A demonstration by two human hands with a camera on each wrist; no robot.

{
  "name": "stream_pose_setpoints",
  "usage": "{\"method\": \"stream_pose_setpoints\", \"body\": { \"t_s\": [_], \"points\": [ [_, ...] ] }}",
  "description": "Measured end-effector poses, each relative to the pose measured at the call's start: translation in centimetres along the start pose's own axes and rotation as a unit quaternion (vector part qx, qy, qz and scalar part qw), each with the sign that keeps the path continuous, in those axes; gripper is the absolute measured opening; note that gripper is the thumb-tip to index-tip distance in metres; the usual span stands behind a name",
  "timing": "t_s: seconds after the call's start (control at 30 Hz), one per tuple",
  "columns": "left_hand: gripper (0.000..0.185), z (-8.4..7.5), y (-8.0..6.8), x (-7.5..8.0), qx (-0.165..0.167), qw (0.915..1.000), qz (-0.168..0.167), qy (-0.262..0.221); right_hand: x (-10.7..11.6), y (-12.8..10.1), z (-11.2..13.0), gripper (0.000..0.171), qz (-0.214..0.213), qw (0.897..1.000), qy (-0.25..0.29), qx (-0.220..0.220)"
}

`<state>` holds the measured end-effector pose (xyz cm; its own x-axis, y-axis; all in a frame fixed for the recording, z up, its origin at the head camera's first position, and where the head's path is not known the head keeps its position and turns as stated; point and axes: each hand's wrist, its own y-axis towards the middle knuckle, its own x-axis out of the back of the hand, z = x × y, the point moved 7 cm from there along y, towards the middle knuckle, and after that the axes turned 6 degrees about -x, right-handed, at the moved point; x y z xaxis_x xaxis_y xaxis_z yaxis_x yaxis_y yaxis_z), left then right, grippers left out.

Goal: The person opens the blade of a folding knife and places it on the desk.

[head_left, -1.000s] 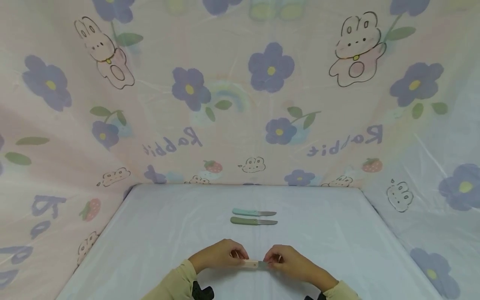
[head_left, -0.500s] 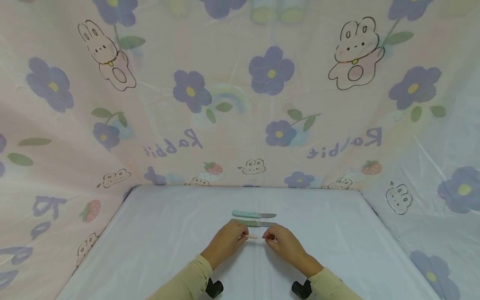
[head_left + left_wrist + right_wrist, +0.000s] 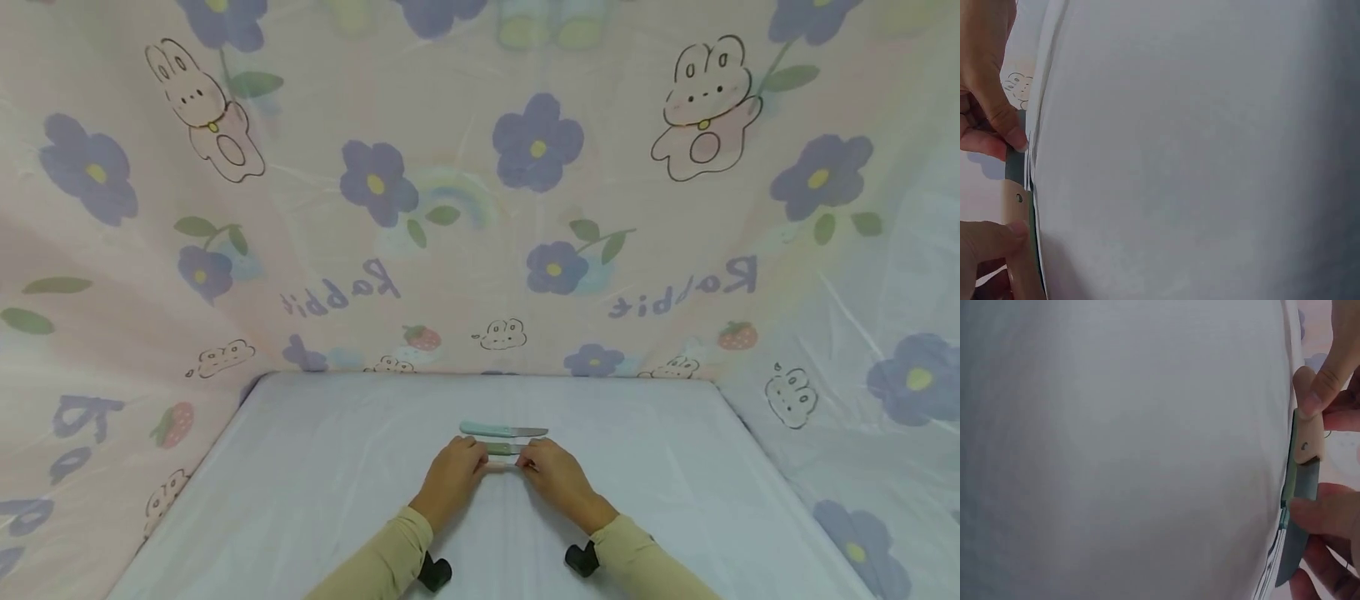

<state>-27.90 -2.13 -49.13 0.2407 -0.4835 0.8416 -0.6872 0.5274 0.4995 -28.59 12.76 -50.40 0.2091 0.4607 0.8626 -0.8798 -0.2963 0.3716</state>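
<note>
Two hands on one small knife: the left hand (image 3: 452,477) pinches the beige handle end, the right hand (image 3: 557,477) pinches the blade end of the beige-handled knife (image 3: 1307,481). A second ago it was held low in the frame, close to the body; now it's been carried up to mid-frame, right against the green-handled knife (image 3: 504,449), with the mint-handled knife (image 3: 501,430) just above. Looks like it's being lined up as third in the row on the white worktop (image 3: 315,483).
</note>
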Motion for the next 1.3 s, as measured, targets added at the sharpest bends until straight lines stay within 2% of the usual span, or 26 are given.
{"method": "stream_pose_setpoints", "body": {
  "t_s": [0.27,0.67,0.87,1.07,1.2,1.3],
  "points": [
    [0.012,0.6,-0.5,-0.8,0.038,0.9975,0.025,-0.054,-0.4,-0.3,-0.1,0.009,0.028,1.000,-0.005,-0.009],
    [0.013,0.6,-0.7,-1.1,0.043,0.9983,0.002,-0.038,-0.5,-0.7,-0.6,0.009,0.035,0.999,-0.013,-0.013],
    [0.012,0.5,-0.6,-1.3,0.041,0.9975,-0.003,-0.057,-0.3,-0.8,-0.6,0.011,0.029,0.999,-0.013,-0.016],
    [0.005,0.7,-1.6,-1.8,0.052,0.9961,0.012,-0.071,-0.1,-1.9,-0.5,0.012,0.004,1.000,-0.002,0.010],
    [0.008,1.9,-2.5,-1.4,0.064,0.9955,0.014,-0.069,-0.1,-2.6,-1.5,0.011,0.028,0.999,0.021,-0.026],
    [0.010,3.3,-3.2,-0.3,0.071,0.9962,0.006,-0.051,0.4,-3.5,-2.6,0.014,0.043,0.996,0.050,-0.057]
  ]
}}
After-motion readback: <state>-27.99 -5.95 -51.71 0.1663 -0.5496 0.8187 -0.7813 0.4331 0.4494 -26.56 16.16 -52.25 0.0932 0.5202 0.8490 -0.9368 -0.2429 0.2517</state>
